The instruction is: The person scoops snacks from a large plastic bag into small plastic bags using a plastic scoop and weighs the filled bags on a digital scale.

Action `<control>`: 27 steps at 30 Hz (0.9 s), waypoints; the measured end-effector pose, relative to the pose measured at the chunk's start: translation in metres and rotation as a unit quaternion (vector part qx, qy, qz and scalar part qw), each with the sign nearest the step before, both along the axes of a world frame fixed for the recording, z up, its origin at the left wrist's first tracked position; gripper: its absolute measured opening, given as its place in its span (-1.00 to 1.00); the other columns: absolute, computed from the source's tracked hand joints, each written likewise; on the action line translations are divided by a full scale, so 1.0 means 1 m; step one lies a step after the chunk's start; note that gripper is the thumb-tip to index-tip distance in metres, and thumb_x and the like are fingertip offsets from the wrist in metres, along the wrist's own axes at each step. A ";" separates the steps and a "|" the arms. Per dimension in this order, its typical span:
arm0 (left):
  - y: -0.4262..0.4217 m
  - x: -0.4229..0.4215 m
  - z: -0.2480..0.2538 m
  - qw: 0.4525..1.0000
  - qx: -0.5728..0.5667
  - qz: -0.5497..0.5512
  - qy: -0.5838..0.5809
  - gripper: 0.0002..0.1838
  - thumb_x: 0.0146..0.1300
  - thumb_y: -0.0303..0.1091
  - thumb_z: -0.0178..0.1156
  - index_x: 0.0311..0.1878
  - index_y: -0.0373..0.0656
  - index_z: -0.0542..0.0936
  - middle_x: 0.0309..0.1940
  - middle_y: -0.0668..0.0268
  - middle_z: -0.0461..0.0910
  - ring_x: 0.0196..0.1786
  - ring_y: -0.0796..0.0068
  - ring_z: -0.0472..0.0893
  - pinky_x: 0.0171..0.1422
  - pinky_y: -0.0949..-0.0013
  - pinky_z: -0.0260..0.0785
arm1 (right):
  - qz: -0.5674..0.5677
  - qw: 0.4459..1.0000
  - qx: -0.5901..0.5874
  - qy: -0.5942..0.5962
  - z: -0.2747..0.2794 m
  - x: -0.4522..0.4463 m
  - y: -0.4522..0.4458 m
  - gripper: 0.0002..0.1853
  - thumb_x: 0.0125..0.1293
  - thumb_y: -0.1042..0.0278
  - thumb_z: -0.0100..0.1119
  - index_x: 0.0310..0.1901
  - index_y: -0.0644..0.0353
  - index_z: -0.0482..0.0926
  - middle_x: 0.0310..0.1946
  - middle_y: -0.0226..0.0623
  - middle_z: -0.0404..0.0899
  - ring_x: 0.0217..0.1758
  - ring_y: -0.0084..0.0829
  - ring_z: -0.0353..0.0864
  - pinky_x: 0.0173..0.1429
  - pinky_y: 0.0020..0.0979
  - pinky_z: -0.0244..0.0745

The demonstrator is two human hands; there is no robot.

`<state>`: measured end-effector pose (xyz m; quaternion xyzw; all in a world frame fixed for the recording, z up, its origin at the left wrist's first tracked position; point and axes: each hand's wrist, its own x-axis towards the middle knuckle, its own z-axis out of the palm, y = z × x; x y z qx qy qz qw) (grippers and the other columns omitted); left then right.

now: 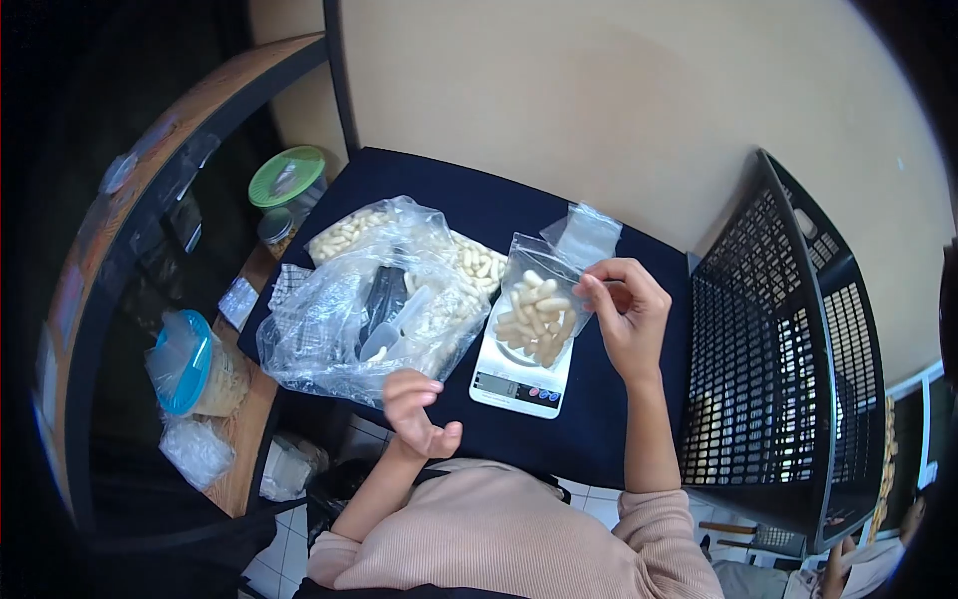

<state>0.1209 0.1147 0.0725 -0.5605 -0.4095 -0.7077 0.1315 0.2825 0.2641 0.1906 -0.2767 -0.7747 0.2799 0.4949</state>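
My right hand (629, 307) pinches the upper right edge of a small clear zip bag (539, 317) partly filled with pale, capsule-shaped pieces. The bag is over the plate of a white digital kitchen scale (518, 388); I cannot tell whether it rests on it. The scale's display is too small to read. Loosely curled, with thumb and fingers apart, my left hand (417, 411) holds nothing. It is near the front edge of a large open plastic bag (329, 349) of the same pieces. A translucent scoop (407, 317) lies in that bag's mouth.
Flat clear bags (587, 236) lie behind the scale on the dark tabletop (639, 399). A tall black perforated crate (768, 369) stands at the right. Shelves at the left hold a blue-lidded tub (200, 371) and a green-lidded container (287, 178). Another person's legs (758, 579) show lower right.
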 end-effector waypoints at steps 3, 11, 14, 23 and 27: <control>-0.007 0.007 -0.023 0.993 -0.079 -0.060 0.060 -0.66 0.03 -0.28 0.18 -0.18 -0.18 0.31 -0.33 0.22 0.39 -0.33 0.31 0.40 -0.21 0.30 0.26 | -0.026 0.986 -0.144 0.084 -0.023 0.008 0.011 -0.91 0.16 0.51 0.14 -0.40 0.35 0.47 -0.42 -0.33 0.51 -0.40 -0.51 0.61 -0.44 -0.60 0.53; -0.014 -0.001 -0.056 0.982 -0.166 -0.082 0.047 -0.80 0.04 -0.40 0.11 -0.28 -0.24 0.38 -0.48 0.18 0.45 -0.46 0.26 0.46 -0.32 0.30 0.32 | -0.074 0.894 -0.393 0.203 -0.122 0.030 0.048 -0.89 0.23 0.37 0.10 -0.35 0.22 0.45 -0.44 -0.46 0.45 -0.47 -0.72 0.42 -0.47 -0.62 0.53; -0.017 -0.001 -0.062 0.976 -0.194 -0.091 0.028 -0.88 0.03 -0.44 0.10 -0.36 -0.24 0.41 -0.56 0.21 0.46 -0.54 0.30 0.47 -0.42 0.35 0.32 | -0.078 0.888 -0.409 0.194 -0.136 0.031 0.052 -0.90 0.24 0.36 0.09 -0.35 0.19 0.46 -0.44 -0.45 0.48 -0.47 -0.71 0.44 -0.44 -0.62 0.51; -0.026 -0.006 -0.062 0.970 -0.235 -0.054 0.046 -0.95 0.03 -0.49 0.08 -0.49 -0.24 0.43 -0.66 0.23 0.43 -0.64 0.32 0.43 -0.53 0.39 0.28 | -0.056 0.862 -0.443 0.240 -0.163 0.033 0.060 -0.82 0.25 0.31 0.08 -0.23 0.22 0.40 -0.35 -0.37 0.49 -0.28 -0.55 0.53 -0.21 -0.56 0.44; -0.029 -0.010 -0.066 0.965 -0.259 -0.043 0.025 -0.94 0.04 -0.47 0.07 -0.48 -0.24 0.44 -0.64 0.23 0.43 -0.63 0.33 0.43 -0.52 0.40 0.27 | -0.042 0.821 -0.487 0.296 -0.163 0.038 0.061 -0.57 0.26 0.02 0.00 -0.08 0.26 0.32 -0.17 -0.19 0.42 -0.08 -0.35 0.50 -0.02 -0.44 0.40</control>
